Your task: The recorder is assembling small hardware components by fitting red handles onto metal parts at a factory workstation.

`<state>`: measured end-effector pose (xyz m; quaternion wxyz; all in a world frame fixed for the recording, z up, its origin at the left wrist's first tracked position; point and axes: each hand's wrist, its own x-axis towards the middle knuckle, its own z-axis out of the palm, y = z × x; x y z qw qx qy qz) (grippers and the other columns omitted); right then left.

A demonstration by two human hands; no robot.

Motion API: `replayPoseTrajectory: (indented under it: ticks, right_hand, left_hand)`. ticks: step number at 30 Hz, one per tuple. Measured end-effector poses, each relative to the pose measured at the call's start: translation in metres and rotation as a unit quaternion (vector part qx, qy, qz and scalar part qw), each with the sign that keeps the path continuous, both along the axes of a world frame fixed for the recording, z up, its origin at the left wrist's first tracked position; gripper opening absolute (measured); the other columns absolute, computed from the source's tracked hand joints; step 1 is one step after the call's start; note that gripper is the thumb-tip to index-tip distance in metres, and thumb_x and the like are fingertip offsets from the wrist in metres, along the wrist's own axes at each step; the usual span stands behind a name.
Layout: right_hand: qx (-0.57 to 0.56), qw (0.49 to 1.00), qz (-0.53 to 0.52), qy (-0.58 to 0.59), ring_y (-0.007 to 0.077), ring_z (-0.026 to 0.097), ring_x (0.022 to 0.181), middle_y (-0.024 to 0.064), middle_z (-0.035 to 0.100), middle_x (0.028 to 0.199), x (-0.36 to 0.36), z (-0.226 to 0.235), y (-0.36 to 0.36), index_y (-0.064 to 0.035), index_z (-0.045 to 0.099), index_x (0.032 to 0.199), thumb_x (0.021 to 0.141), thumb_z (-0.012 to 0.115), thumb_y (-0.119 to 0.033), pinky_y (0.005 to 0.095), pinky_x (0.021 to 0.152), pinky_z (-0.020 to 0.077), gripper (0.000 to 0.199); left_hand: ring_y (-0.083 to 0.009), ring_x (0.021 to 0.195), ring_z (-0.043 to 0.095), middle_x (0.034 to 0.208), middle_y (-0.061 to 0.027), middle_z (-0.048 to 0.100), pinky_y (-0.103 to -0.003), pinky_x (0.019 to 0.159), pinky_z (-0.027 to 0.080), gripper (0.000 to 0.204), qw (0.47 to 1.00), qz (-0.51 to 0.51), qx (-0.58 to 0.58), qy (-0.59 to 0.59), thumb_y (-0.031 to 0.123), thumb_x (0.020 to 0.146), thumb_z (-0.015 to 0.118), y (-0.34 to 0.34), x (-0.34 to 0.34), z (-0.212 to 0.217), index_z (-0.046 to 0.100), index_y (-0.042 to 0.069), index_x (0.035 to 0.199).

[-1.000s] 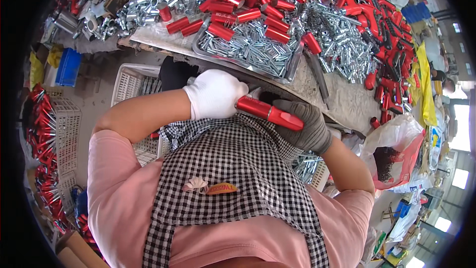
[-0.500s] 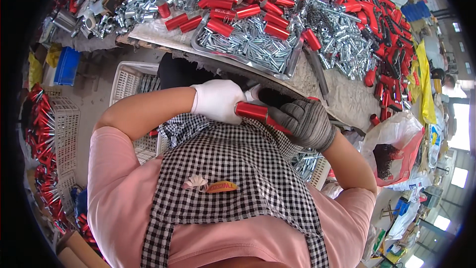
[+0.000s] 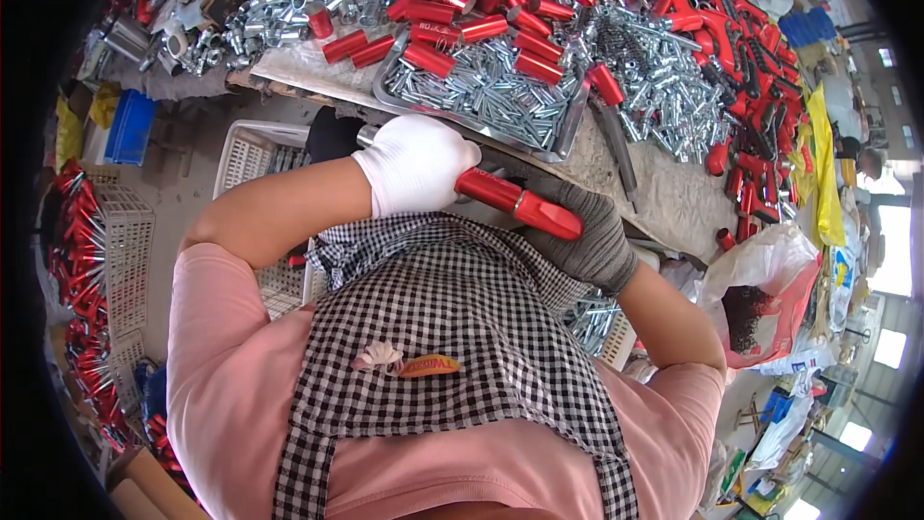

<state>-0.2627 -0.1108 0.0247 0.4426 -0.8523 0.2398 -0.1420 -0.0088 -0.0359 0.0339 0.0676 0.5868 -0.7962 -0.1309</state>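
Across my lap I hold a red tubular tool [image 3: 515, 200], made of a smooth cylinder, a thin silver ring and a flatter red end piece. My left hand [image 3: 419, 166], in a white glove, is closed around its left end. A short silver part [image 3: 367, 137] shows on the far side of that glove. My right hand [image 3: 589, 236], in a dark grey knit glove, is closed at the red end piece, which lies over the palm. Its fingertips are hidden behind the tool.
On the bench ahead, a metal tray [image 3: 566, 130] holds many small silver pins, with loose red cylinders [image 3: 427, 59] on top. Red handle parts [image 3: 741, 48] pile up at the right, near a white-and-red sack [image 3: 760, 299]. White plastic crates [image 3: 234, 169] stand at the left.
My left hand has moved up and left, turning over the tool. The right hand has rotated, so the red end piece now shows more fully, tilted down to the right.
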Motion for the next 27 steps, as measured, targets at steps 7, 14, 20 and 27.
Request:
replayPoseTrajectory:
  ticks: [7,14,20,27]
  right_hand:
    - [0.136,0.989,-0.020,0.062,0.0239,0.068,0.098,0.0151,0.068,0.109,0.007,0.015,-0.009,-0.0026,0.064,0.122,0.071,0.081,-0.018,0.0365,0.090,0.0533,0.056]
    - [0.168,0.985,-0.031,0.037,0.0175,0.067,0.098,0.0111,0.069,0.111,-0.002,0.001,-0.011,-0.0035,0.062,0.124,0.074,0.081,-0.012,0.0324,0.090,0.0544,0.055]
    - [-0.305,0.948,0.087,0.009,0.0281,0.069,0.072,0.0115,0.070,0.097,-0.007,0.029,-0.009,-0.0064,0.067,0.118,0.071,0.078,-0.014,0.0386,0.062,0.0565,0.048]
    - [-0.510,0.815,0.274,-0.018,0.0222,0.066,0.067,0.0096,0.064,0.077,-0.001,0.051,-0.019,-0.0041,0.070,0.108,0.069,0.070,-0.013,0.0356,0.053,0.0529,0.040]
  left_hand:
    - [-0.0341,0.061,0.066,0.063,-0.0135,0.063,-0.045,0.059,0.053,0.022,0.994,0.010,-0.106,0.008,0.027,0.074,0.069,0.000,0.007,-0.005,0.063,0.007,0.070]
    - [-0.0351,0.073,0.069,0.071,-0.0149,0.067,-0.044,0.067,0.054,0.029,1.000,0.008,-0.013,0.001,0.037,0.078,0.072,-0.009,0.003,0.004,0.068,0.008,0.077]
    - [-0.0362,0.067,0.067,0.068,-0.0156,0.065,-0.046,0.064,0.053,0.022,0.991,-0.029,0.101,0.088,0.028,0.075,0.068,-0.011,-0.001,-0.003,0.065,0.007,0.069]
    - [-0.0363,0.070,0.066,0.069,-0.0167,0.065,-0.044,0.065,0.052,0.022,0.951,-0.096,0.232,0.179,0.027,0.072,0.072,-0.012,-0.003,0.004,0.068,0.005,0.074]
